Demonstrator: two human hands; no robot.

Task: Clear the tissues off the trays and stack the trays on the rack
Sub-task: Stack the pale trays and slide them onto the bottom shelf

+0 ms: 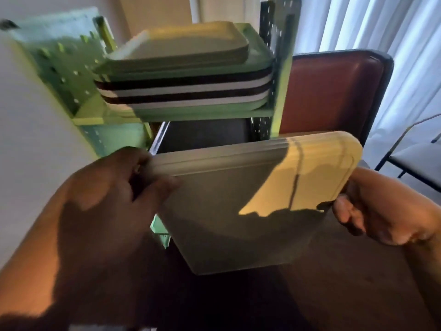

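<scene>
I hold a pale grey tray (241, 206) in the air in front of the rack, tilted, with nothing lying on it. My left hand (107, 199) grips its left edge and my right hand (372, 211) grips its right edge. Above and behind it, the green metal rack (90, 111) carries a stack of trays (183, 77) on its shelf: cream and green ones on top, dark and white ones beneath. No tissues are in sight. The frame is blurred by motion.
A red-brown chair with a dark frame (334, 91) stands just right of the rack. White curtains (381, 22) hang behind it, and a second chair (415, 161) is at the far right. A white surface (31, 130) fills the left side.
</scene>
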